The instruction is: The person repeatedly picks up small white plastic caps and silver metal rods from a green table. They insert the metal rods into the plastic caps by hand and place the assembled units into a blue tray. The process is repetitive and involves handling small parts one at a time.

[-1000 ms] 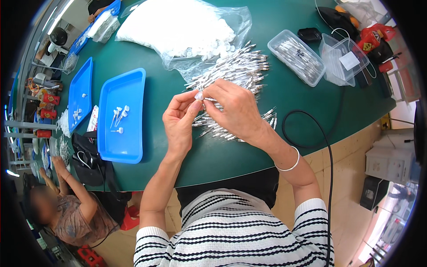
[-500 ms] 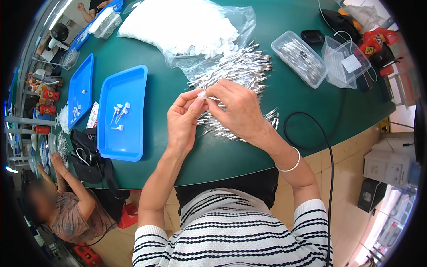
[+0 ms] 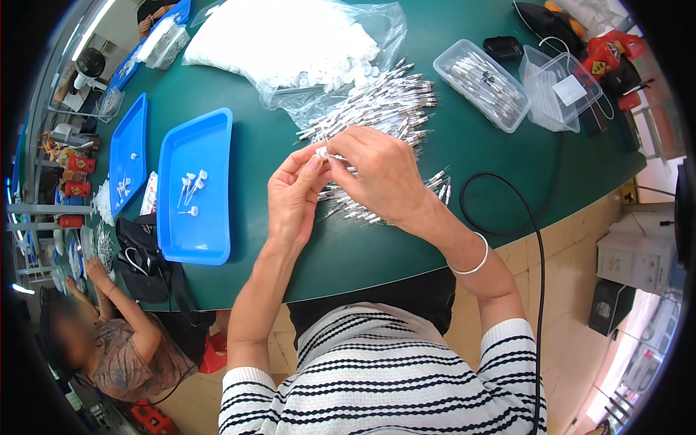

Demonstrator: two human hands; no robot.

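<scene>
A small white plastic cap (image 3: pixel 322 153) is pinched between the thumb and fingers of my left hand (image 3: pixel 290 203). My right hand (image 3: pixel 384 174) meets it there, its fingertips closed on a thin rod that is mostly hidden by the fingers. Both hands are held over a heap of slim, metal-tipped rods (image 3: pixel 395 98), part of which spreads below my right hand. Left of them, a blue tray (image 3: pixel 194 243) holds a few white-capped rods (image 3: pixel 190 185). Beyond the heap lies a clear plastic bag (image 3: pixel 391 25) spilling many white caps (image 3: pixel 290 54).
At the far right stand a clear box of rods (image 3: pixel 484 85), a black case (image 3: pixel 502 48) and clear containers (image 3: pixel 551 94). A black cable (image 3: pixel 533 217) loops over the right table edge. Leftward are a second blue tray (image 3: pixel 133 138), a black bag (image 3: pixel 141 261) and a seated person (image 3: pixel 123 333).
My hands stay together at the cap, with only slight finger movement. The whole view has shifted a little, so the table things appear slightly further left.
</scene>
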